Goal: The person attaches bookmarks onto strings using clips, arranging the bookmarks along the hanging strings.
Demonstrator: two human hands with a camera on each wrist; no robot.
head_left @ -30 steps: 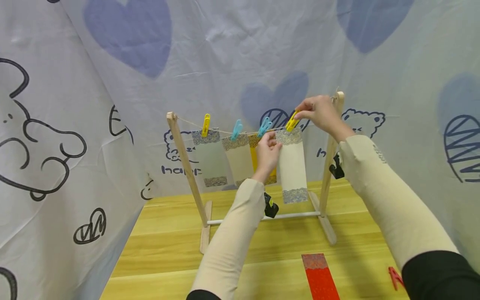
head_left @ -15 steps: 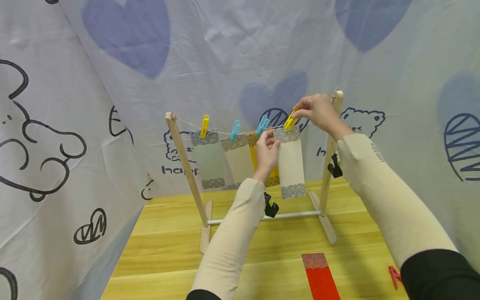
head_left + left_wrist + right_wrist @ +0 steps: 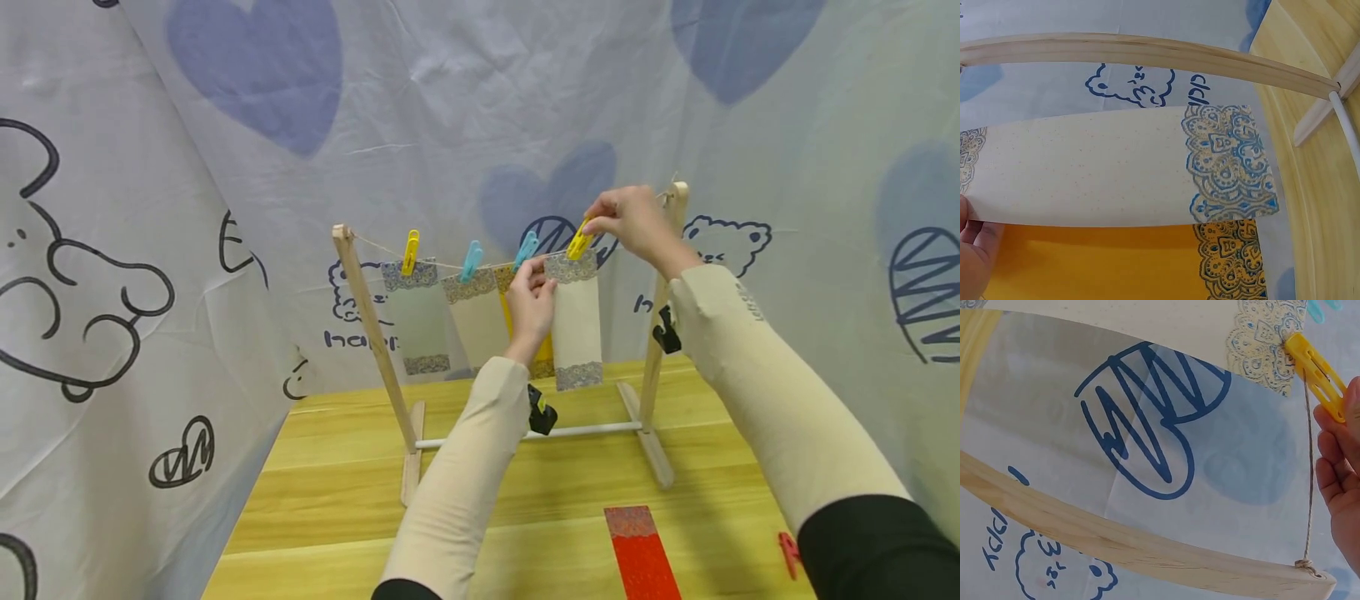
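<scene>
My right hand (image 3: 633, 223) pinches the handles of a yellow clothespin (image 3: 1317, 376) at the right part of the string (image 3: 1309, 494). Its nose sits over the patterned top edge of a cream paper strip (image 3: 576, 321). Whether the string lies inside the clip is hard to tell. With thumb and fingers, my left hand (image 3: 531, 307) holds the strip by its left edge near the top. Behind that hand hangs an orange-yellow strip (image 3: 1097, 262), partly covered, under a blue clothespin (image 3: 527, 248).
Further left, another blue clothespin (image 3: 471, 261) and a yellow one hold a cream strip (image 3: 480, 321) and a pale grey-green strip (image 3: 422, 321). A wooden frame (image 3: 375, 342) carries the string. A red strip (image 3: 643, 554) and red clothespin (image 3: 788, 553) lie on the table (image 3: 315, 500).
The cream strip and the yellow clothespin on it have shifted slightly left and up, along with my right hand. My left hand has moved a little left, still holding the strip.
</scene>
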